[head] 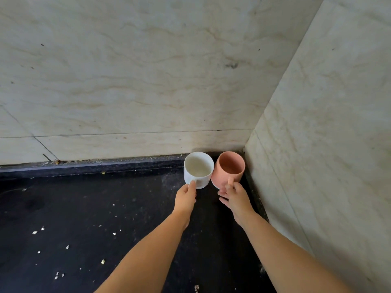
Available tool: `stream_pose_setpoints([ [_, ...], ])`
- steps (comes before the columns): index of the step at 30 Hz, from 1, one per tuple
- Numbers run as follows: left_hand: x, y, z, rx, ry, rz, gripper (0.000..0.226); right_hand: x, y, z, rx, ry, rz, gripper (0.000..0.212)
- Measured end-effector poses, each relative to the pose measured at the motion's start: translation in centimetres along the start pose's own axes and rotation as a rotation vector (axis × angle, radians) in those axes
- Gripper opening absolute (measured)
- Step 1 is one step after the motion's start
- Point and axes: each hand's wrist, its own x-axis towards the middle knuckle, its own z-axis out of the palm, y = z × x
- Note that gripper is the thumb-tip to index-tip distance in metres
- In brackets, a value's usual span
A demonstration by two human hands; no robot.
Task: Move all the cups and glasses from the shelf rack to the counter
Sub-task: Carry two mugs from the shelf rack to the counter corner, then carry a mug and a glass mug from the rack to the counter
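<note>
I find nothing to read here. The white cup [198,169] in my left hand [185,197] and the pink cup [229,168] in my right hand [236,198] carry no print, and the dark bench [84,218] and the marble walls [148,70] bear no lettering.
</note>
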Motion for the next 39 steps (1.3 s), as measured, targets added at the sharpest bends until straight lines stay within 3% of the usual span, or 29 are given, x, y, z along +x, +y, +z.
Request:
stream_pose_setpoints([
  [3,0.0,0.2,-0.2,0.011,-0.015,0.006,0.033,-0.2,-0.2,0.0,-0.043,-0.002,-0.007,0.018],
  [8,-1.0,1.0,-1.3,0.042,-0.066,-0.024,0.029,-1.1,-1.2,0.1,-0.081,0.081,0.010,0.037],
  [13,-2.4,1.0,-3.5,0.148,0.009,-0.025,0.034,-3.3,-1.7,-0.9,-0.185,0.196,0.007,0.043],
  [17,-4.6,1.4,-5.6,0.371,0.047,0.109,0.034,-6.5,-2.3,-1.6,-0.673,0.189,-0.274,0.039],
  [21,-7.6,1.4,-8.5,0.926,0.105,0.444,0.034,-10.0,-2.7,-0.8,-1.210,0.078,-0.541,0.051],
  [25,-11.1,0.6,-11.4,1.204,0.168,0.594,0.037,-13.4,-2.7,0.6,-1.448,-0.058,-0.731,0.042],
  [32,-20.3,-3.6,-19.0,1.182,0.416,0.480,0.036,-20.0,-2.3,5.1,-1.524,-0.275,-1.023,0.045],
  [39,-31.3,-11.1,-27.8,1.068,0.671,0.230,0.035,-31.1,1.0,12.6,-1.548,-0.505,-1.267,0.040],
])
